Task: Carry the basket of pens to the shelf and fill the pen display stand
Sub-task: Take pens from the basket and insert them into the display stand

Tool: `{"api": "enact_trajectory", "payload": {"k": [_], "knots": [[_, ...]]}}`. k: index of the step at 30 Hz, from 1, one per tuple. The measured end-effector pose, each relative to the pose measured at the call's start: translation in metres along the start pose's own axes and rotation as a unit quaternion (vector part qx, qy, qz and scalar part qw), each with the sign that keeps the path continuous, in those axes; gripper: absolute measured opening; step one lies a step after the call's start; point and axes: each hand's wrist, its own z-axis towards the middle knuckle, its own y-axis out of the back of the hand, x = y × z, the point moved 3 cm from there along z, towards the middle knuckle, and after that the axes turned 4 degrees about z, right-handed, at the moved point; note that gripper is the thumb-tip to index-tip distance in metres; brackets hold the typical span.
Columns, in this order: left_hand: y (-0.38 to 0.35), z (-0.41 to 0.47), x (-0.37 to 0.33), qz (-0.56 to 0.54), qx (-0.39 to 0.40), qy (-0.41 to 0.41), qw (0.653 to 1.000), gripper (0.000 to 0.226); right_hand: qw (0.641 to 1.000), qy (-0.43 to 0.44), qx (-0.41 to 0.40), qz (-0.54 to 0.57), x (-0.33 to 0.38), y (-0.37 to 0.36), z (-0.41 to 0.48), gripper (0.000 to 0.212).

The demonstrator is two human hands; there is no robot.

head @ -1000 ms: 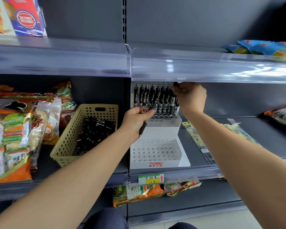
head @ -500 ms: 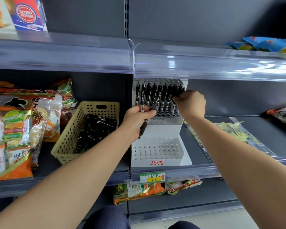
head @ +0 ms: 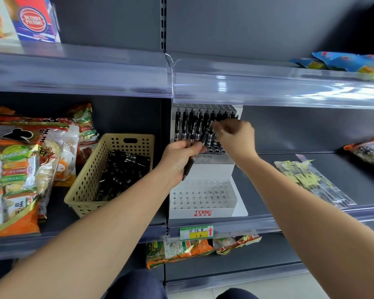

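The left hand (head: 179,158) grips a few black pens (head: 204,137) in front of the white pen display stand (head: 203,205) on the shelf (head: 268,225). The right hand (head: 235,137), blurred, has curled fingers at their tops; I cannot tell whether it pinches one. The basket (head: 84,182) of pens sits just left of the stand.

A black pen (head: 204,138) is gripped in the left hand (head: 180,157) in front of the white pen display stand (head: 203,210), tilted up to the right. Its upper end is met by the curled fingertips of the right hand (head: 235,134); whether it is pinched is hidden by blur. A row of pens (head: 185,126) is held upright in the stand's upper tier. Just left of the stand, a beige basket (head: 84,180) with loose pens (head: 125,169) is set on the shelf (head: 311,169), beside snack bags (head: 20,169).
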Motion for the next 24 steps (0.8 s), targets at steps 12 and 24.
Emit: {"api": "enact_trajectory", "payload": {"k": [12, 24], "knots": [[0.000, 0.000, 0.001, 0.036, -0.002, -0.002, 0.999, 0.012, 0.971, -0.065, 0.088, 0.214, 0.017, 0.007, 0.002, 0.025], [0.008, 0.003, 0.002, 0.086, -0.037, 0.005, 0.996, 0.011, 0.992, 0.018, -0.123, 0.015, 0.018, 0.019, 0.015, 0.010]]}}
